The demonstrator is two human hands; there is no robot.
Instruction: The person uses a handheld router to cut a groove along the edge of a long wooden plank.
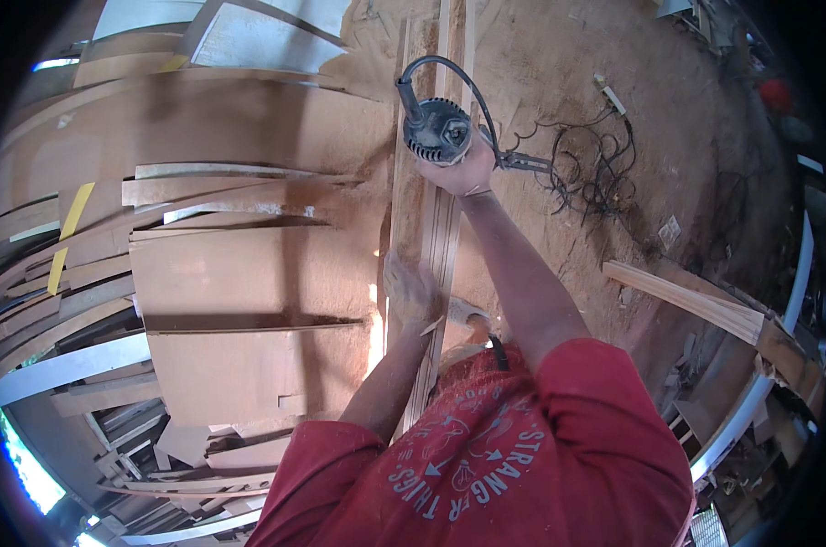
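Note:
In my right hand [472, 169] is a black handheld power tool that looks like a trim router [438, 132], its vented round top toward me. My fingers are wrapped round its body, and its cutting end is hidden below. The tool stands over a long wooden board [443, 232] with lengthwise grooves, running away from my body. Nearer to me, my left hand [411, 290] is on the same board, dusted with sawdust, fingers at its left edge. A black cord [463, 66] loops from the tool's top over to its right side.
A tangle of black cable [595, 169] lies on the sawdust-covered floor at right, with a white connector [613, 98] beyond it. A wooden beam [686, 296] lies at the right. Sheets of plywood [221, 273] and stacked offcuts [125, 428] fill the left side.

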